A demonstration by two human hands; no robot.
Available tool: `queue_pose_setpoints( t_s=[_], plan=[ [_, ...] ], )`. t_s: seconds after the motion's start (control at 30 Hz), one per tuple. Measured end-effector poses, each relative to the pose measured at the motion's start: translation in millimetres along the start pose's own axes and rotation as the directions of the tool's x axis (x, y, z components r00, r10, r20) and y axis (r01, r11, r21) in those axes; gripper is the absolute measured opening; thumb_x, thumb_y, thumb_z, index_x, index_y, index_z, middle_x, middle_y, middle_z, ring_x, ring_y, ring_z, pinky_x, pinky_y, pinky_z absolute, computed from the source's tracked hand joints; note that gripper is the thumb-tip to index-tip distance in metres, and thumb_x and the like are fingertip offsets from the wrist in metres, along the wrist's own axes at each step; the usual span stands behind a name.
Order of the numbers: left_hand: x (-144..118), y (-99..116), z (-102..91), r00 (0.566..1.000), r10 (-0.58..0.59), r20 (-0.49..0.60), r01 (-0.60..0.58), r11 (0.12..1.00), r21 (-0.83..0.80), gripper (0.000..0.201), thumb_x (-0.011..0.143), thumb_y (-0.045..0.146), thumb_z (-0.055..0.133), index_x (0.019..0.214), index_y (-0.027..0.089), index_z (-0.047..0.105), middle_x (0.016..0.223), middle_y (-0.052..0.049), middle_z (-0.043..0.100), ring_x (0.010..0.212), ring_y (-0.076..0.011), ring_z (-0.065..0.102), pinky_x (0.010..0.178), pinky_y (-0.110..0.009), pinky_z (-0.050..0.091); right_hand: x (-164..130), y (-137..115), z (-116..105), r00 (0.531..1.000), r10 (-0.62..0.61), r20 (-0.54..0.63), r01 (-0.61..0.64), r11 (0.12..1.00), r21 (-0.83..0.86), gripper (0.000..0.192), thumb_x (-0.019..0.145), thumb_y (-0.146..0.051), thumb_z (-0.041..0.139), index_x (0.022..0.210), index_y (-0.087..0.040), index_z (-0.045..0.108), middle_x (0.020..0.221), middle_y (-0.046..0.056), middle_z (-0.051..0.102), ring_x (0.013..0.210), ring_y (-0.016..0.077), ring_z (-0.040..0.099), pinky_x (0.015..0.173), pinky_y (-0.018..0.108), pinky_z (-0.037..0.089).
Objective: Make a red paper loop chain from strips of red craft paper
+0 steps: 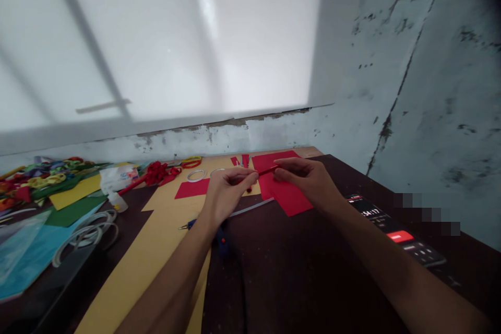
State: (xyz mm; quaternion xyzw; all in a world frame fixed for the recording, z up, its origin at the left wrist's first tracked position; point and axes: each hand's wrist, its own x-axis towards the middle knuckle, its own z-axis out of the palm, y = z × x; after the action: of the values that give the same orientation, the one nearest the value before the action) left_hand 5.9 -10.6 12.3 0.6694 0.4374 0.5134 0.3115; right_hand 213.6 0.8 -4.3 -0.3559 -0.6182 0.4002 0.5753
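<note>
My left hand (227, 192) and my right hand (309, 180) are held close together above the table, both pinching a thin rolled strip of red paper (266, 171) that spans between their fingertips. Just beneath them lie flat red paper sheets (287, 195) and a smaller red rectangle (191, 188). Small red cut pieces (240, 160) lie near the wall. A blue glue gun (221, 240) lies under my left wrist, partly hidden by the arm.
A phone with a lit screen (395, 232) lies at the right on the dark table (313, 282). Yellow paper (156, 250), green and blue sheets (35, 255), tape rings (88, 229), a glue bottle (117, 201), scissors (191, 162) and colourful paper shapes (43, 175) fill the left.
</note>
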Motion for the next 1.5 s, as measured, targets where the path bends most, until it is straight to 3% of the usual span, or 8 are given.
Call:
queue_pose_setpoints(
  t_s=[0.2,0.37,0.67,1.03,1.17,1.3,1.4,1.5],
  plan=[
    [-3,-1,-0.2,0.979,0.189,-0.079,-0.174,0.970,0.171,0.019,0.081,0.037,0.071,0.089,0.022,0.079,0.085,-0.003,0.077,0.077,-0.0183,0.070,0.070,-0.027,0.053,0,4,-1,1.000,0.016,0.008,-0.016,0.999,0.047,0.038,0.072,-0.041,0.080,0.105,-0.022,0.074,0.099,0.007,0.076,0.088,0.0200,0.071,0.087,0.037,0.056],
    [-4,5,-0.1,0.967,0.231,-0.110,-0.206,0.958,0.200,0.015,0.080,0.033,0.072,0.089,0.023,0.079,0.087,-0.003,0.077,0.079,-0.0179,0.070,0.074,-0.028,0.052,-1,3,-1,1.000,0.016,0.021,-0.017,0.999,0.042,0.038,0.074,-0.041,0.079,0.107,-0.022,0.073,0.092,0.006,0.076,0.085,0.0187,0.071,0.084,0.035,0.057],
    [0,-4,1.8,0.998,0.061,-0.035,-0.065,0.990,-0.126,0.027,0.074,0.032,0.076,0.097,0.018,0.075,0.094,-0.006,0.076,0.079,-0.0181,0.069,0.070,-0.028,0.054,1,4,0,0.999,0.001,0.037,-0.002,1.000,0.020,0.034,0.075,-0.041,0.078,0.100,-0.020,0.072,0.080,0.004,0.074,0.074,0.0163,0.069,0.076,0.032,0.057],
    [-1,-2,2.8,1.000,-0.013,0.012,0.014,0.995,-0.103,0.031,0.075,0.029,0.075,0.103,0.017,0.073,0.087,-0.006,0.075,0.075,-0.0166,0.068,0.065,-0.024,0.052,1,3,1,0.998,-0.045,0.042,0.046,0.999,-0.026,0.025,0.073,-0.037,0.077,0.087,-0.018,0.068,0.080,0.004,0.072,0.075,0.0172,0.067,0.073,0.032,0.055],
    [1,-7,2.0,0.990,-0.081,0.117,0.100,0.981,-0.165,0.031,0.075,0.032,0.076,0.100,0.014,0.073,0.077,-0.006,0.074,0.070,-0.0163,0.068,0.066,-0.025,0.053,1,1,1,0.997,-0.046,0.058,0.047,0.998,-0.029,0.020,0.075,-0.034,0.075,0.087,-0.018,0.068,0.077,0.002,0.070,0.070,0.0149,0.065,0.071,0.030,0.053],
    [0,-4,3.5,0.986,-0.101,0.130,0.128,0.968,-0.216,0.022,0.072,0.028,0.077,0.088,0.013,0.075,0.072,-0.005,0.073,0.067,-0.0143,0.067,0.067,-0.025,0.054,-1,-6,2,0.989,-0.015,0.146,0.029,0.995,-0.091,0.015,0.078,-0.030,0.070,0.088,-0.019,0.072,0.069,0.000,0.067,0.063,0.0130,0.060,0.064,0.028,0.050],
    [-1,1,4.1,0.964,-0.196,0.179,0.241,0.927,-0.286,0.022,0.073,0.023,0.077,0.093,0.014,0.076,0.073,-0.005,0.074,0.065,-0.0135,0.068,0.066,-0.025,0.055,-2,-7,3,0.995,-0.009,0.100,0.021,0.992,-0.121,0.013,0.076,-0.028,0.069,0.083,-0.019,0.074,0.065,0.000,0.065,0.060,0.0125,0.057,0.060,0.027,0.048],
    [-1,1,2.1,0.938,-0.259,0.230,0.330,0.872,-0.362,0.029,0.074,0.023,0.077,0.102,0.014,0.075,0.080,-0.008,0.076,0.066,-0.0134,0.069,0.066,-0.024,0.056,0,-3,3,0.999,0.027,0.032,-0.027,1.000,0.005,0.012,0.075,-0.027,0.069,0.083,-0.020,0.076,0.062,-0.001,0.063,0.057,0.0118,0.055,0.057,0.026,0.046]
  ],
)
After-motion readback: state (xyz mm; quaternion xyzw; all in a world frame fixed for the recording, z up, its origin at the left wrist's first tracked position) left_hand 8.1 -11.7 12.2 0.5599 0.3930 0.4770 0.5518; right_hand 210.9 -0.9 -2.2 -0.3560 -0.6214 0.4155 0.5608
